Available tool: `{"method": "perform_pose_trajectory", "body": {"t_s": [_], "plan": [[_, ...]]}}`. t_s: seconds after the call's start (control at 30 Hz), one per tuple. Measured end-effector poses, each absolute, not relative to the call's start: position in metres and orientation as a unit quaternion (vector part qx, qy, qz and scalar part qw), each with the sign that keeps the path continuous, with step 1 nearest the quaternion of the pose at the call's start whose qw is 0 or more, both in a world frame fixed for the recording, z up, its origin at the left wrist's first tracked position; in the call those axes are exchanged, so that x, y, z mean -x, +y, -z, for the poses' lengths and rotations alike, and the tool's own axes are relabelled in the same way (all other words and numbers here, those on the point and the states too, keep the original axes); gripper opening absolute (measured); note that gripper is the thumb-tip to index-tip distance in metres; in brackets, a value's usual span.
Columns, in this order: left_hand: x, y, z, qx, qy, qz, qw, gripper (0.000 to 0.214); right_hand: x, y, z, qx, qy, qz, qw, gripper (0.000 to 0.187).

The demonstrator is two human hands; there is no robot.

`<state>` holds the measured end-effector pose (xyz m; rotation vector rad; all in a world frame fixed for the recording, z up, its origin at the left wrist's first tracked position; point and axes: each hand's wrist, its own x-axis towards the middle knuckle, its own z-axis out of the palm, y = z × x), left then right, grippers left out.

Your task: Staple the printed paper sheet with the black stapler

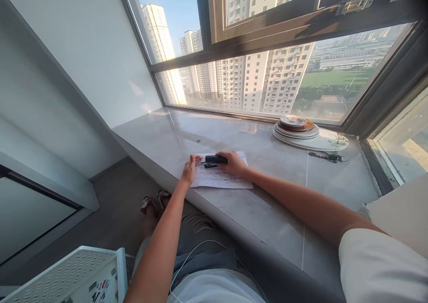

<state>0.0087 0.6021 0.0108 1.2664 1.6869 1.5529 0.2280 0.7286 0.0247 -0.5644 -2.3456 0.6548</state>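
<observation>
Black stapler (214, 161), one, held above the printed paper (222, 180) on the window ledge (261, 136). The right hand's (231, 161) grip is closed around the stapler's right end, its forearm reaching in from the lower right. The left hand (189, 169), wrist raised, stands at the paper's left edge, fingers near the stapler's other end; whether they pinch the paper cannot be told. The paper's near-left corner lies close to the ledge's front edge. Room for movement extends toward the window (261, 78). Two dark bits (198, 141) lie beyond; one stack of plates (297, 133) stands farther right.
</observation>
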Motion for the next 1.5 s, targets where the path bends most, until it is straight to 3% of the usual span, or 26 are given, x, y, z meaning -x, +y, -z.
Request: {"method": "perform_pose_trajectory", "body": {"t_s": [0.17, 0.3, 0.47, 0.63, 0.77, 0.97, 1.03, 1.1, 1.17, 1.3, 1.5], "plan": [[-0.006, 0.599, -0.022, -0.369, 0.599, -0.646, 0.297, 0.048, -0.232, 0.719, -0.025, 0.145, -0.907, -0.133, 0.372, 0.037], [-0.014, 0.598, -0.033, -0.262, 0.604, -0.678, 0.327, 0.027, -0.236, 0.71, -0.029, 0.054, -0.928, -0.102, 0.356, 0.041], [-0.025, 0.595, -0.039, -0.24, 0.556, -0.683, 0.408, 0.018, -0.239, 0.708, -0.03, 0.004, -0.94, -0.08, 0.332, 0.036], [-0.03, 0.589, -0.04, -0.228, 0.558, -0.704, 0.377, 0.015, -0.234, 0.707, -0.03, 0.039, -0.917, -0.078, 0.389, 0.033], [-0.035, 0.581, -0.049, -0.25, 0.577, -0.723, 0.287, 0.019, -0.224, 0.701, -0.032, 0.198, -0.849, -0.193, 0.45, 0.028], [-0.056, 0.566, -0.072, -0.363, 0.637, -0.667, 0.133, 0.023, -0.219, 0.702, -0.029, 0.255, -0.848, -0.295, 0.358, 0.03], [-0.065, 0.563, -0.077, -0.402, 0.65, -0.634, 0.116, 0.027, -0.22, 0.705, -0.028, 0.233, -0.862, -0.277, 0.354, 0.038], [-0.074, 0.56, -0.082, -0.431, 0.658, -0.607, 0.117, 0.029, -0.222, 0.706, -0.031, 0.174, -0.868, -0.241, 0.397, 0.058], [-0.082, 0.558, -0.086, -0.46, 0.661, -0.578, 0.135, 0.03, -0.225, 0.705, -0.037, 0.082, -0.866, -0.2, 0.451, 0.065], [-0.09, 0.556, -0.092, -0.516, 0.648, -0.532, 0.174, 0.029, -0.227, 0.701, -0.04, -0.085, -0.866, -0.137, 0.473, 0.04], [-0.088, 0.557, -0.088, -0.502, 0.64, -0.543, 0.211, 0.031, -0.222, 0.7, -0.031, -0.107, -0.847, -0.123, 0.506, 0.035]]}}
